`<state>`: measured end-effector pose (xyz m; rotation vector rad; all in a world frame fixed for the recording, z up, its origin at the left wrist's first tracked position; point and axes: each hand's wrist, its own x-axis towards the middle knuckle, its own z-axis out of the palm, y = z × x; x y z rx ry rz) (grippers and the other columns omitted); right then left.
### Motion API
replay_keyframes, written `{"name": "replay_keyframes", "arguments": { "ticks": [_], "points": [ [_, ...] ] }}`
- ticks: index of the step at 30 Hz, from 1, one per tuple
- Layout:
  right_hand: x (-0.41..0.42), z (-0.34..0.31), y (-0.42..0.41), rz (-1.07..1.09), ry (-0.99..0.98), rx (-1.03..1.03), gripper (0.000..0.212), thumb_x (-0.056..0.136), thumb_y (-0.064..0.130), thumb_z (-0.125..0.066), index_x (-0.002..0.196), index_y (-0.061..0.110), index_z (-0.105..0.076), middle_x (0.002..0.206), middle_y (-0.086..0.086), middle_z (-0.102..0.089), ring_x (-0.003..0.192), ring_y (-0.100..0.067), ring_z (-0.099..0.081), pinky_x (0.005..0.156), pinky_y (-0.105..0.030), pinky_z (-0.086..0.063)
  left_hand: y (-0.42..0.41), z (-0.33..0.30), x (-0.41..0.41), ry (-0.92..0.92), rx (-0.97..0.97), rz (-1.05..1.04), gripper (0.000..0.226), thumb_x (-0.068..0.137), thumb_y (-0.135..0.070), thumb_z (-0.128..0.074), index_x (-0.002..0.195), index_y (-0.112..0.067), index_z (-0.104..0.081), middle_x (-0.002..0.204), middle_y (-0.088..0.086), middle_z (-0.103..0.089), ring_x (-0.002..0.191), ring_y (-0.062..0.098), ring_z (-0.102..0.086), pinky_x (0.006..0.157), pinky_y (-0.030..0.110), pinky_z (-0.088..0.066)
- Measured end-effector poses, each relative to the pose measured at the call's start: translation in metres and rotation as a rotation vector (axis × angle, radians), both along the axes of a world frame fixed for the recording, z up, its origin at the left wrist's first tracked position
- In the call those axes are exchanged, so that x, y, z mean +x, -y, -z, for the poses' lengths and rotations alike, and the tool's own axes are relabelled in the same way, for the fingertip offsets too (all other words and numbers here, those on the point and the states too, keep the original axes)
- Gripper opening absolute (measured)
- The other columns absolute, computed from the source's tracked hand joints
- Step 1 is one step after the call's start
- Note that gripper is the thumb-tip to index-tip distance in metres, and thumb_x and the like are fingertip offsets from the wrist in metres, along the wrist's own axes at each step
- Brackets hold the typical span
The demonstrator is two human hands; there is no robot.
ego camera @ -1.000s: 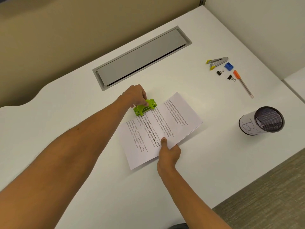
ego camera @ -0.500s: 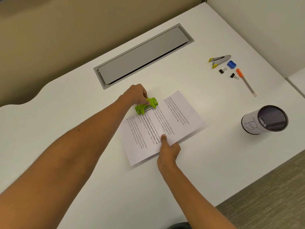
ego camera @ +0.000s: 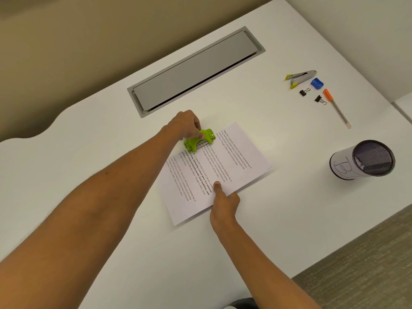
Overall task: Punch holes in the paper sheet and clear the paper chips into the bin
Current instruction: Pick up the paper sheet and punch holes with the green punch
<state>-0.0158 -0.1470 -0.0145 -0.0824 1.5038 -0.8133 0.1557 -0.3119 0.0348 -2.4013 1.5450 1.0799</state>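
A printed paper sheet (ego camera: pixel 225 166) lies slanted on the white desk (ego camera: pixel 89 166). A lime-green hole punch (ego camera: pixel 201 141) sits over the sheet's far edge. My left hand (ego camera: pixel 186 124) grips the punch from the left, fingers curled on its top. My right hand (ego camera: pixel 224 202) pinches the sheet's near edge, thumb on top and fingers underneath. The bin (ego camera: pixel 363 160), a black mesh cup with a white paper label, stands upright to the right of the sheet. No paper chips are visible.
A grey cable hatch (ego camera: pixel 196 70) is set into the desk behind the punch. At the far right lie a staple remover (ego camera: pixel 299 78), a blue sharpener (ego camera: pixel 316 83), two black binder clips (ego camera: pixel 304 92) and an orange-capped pen (ego camera: pixel 336 108). The desk's front edge meets grey carpet (ego camera: pixel 367 264).
Both hands keep the same grip on the punch and the sheet. The view has shifted slightly; nothing on the desk has visibly moved.
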Motion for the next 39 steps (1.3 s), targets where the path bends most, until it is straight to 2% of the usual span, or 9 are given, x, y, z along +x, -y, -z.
{"name": "replay_keyframes", "arguments": {
  "ticks": [3, 13, 19, 21, 25, 29, 32, 35, 39],
  "points": [
    [0.002, 0.001, -0.001, 0.003, 0.008, 0.007, 0.021, 0.089, 0.010, -0.070, 0.108, 0.015, -0.062, 0.107, -0.003, -0.070, 0.097, -0.020, -0.069, 0.085, -0.035, -0.057, 0.000, 0.000, 0.000, 0.003, 0.006, -0.008, 0.029, 0.073, -0.035, -0.086, 0.091, -0.019, -0.069, 0.098, 0.005, -0.062, 0.080, 0.024, -0.063, 0.068, 0.035, -0.060],
    [0.002, 0.000, 0.000, 0.001, 0.044, 0.011, 0.016, 0.089, 0.009, -0.070, 0.093, 0.022, -0.062, 0.106, -0.002, -0.070, 0.101, -0.023, -0.069, 0.094, -0.043, -0.055, -0.001, -0.002, 0.001, 0.003, 0.010, -0.020, 0.034, 0.072, -0.036, -0.087, 0.092, -0.017, -0.068, 0.098, 0.006, -0.065, 0.070, 0.023, -0.063, 0.068, 0.035, -0.060],
    [0.001, 0.000, -0.001, 0.007, 0.070, 0.013, 0.017, 0.089, 0.009, -0.070, 0.093, 0.024, -0.063, 0.105, -0.001, -0.071, 0.101, -0.022, -0.069, 0.095, -0.046, -0.055, 0.003, -0.006, 0.000, 0.044, 0.003, 0.043, 0.044, 0.070, -0.038, -0.087, 0.101, -0.014, -0.067, 0.099, 0.004, -0.061, 0.086, 0.022, -0.060, 0.072, 0.035, -0.053],
    [0.000, 0.001, -0.001, 0.006, 0.074, 0.008, 0.017, 0.089, 0.009, -0.070, 0.093, 0.024, -0.064, 0.105, -0.001, -0.072, 0.100, -0.022, -0.069, 0.096, -0.046, -0.054, 0.008, -0.009, 0.000, 0.079, -0.057, 0.064, 0.047, 0.067, -0.043, -0.087, 0.099, -0.015, -0.067, 0.098, 0.002, -0.062, 0.092, 0.021, -0.060, 0.075, 0.034, -0.051],
    [-0.001, 0.005, -0.002, 0.004, 0.082, 0.016, 0.016, 0.088, 0.011, -0.071, 0.095, 0.024, -0.065, 0.109, -0.002, -0.072, 0.103, -0.022, -0.069, 0.097, -0.048, -0.054, 0.017, -0.004, -0.005, 0.077, -0.280, 0.014, 0.051, 0.068, -0.056, -0.078, 0.097, -0.016, -0.065, 0.095, -0.001, -0.062, 0.092, 0.019, -0.058, 0.074, 0.034, -0.048],
    [-0.002, 0.006, -0.002, -0.011, 0.083, 0.033, 0.017, 0.089, 0.012, -0.071, 0.096, 0.025, -0.064, 0.110, -0.003, -0.071, 0.102, -0.023, -0.070, 0.094, -0.047, -0.055, 0.011, 0.024, -0.013, 0.095, -0.435, 0.103, 0.057, 0.081, -0.061, -0.065, 0.112, -0.013, -0.060, 0.113, 0.006, -0.058, 0.109, 0.024, -0.051, 0.087, 0.041, -0.046],
    [-0.002, 0.005, -0.002, -0.011, 0.079, 0.035, 0.019, 0.089, 0.012, -0.071, 0.104, 0.022, -0.064, 0.111, -0.004, -0.071, 0.100, -0.022, -0.070, 0.090, -0.043, -0.058, 0.005, 0.043, -0.014, 0.138, -0.498, 0.200, 0.061, 0.091, -0.058, -0.044, 0.123, -0.008, -0.056, 0.128, 0.014, -0.052, 0.123, 0.031, -0.042, 0.096, 0.046, -0.039],
    [-0.002, 0.005, -0.002, -0.021, 0.079, 0.048, 0.019, 0.089, 0.014, -0.070, 0.105, 0.021, -0.062, 0.109, -0.003, -0.070, 0.098, -0.021, -0.070, 0.084, -0.038, -0.060, 0.002, 0.056, -0.016, 0.145, -0.473, 0.234, 0.071, 0.092, -0.058, -0.027, 0.133, -0.005, -0.050, 0.140, 0.018, -0.043, 0.130, 0.036, -0.036, 0.103, 0.049, -0.032],
    [0.000, 0.006, -0.002, -0.036, 0.070, 0.047, 0.016, 0.089, 0.014, -0.070, 0.099, 0.024, -0.063, 0.106, -0.002, -0.071, 0.097, -0.021, -0.071, 0.087, -0.041, -0.059, 0.003, 0.064, -0.017, 0.148, -0.423, 0.192, 0.071, 0.094, -0.056, -0.025, 0.143, -0.007, -0.038, 0.154, 0.020, -0.027, 0.139, 0.039, -0.026, 0.111, 0.051, -0.023]
  ]
}}
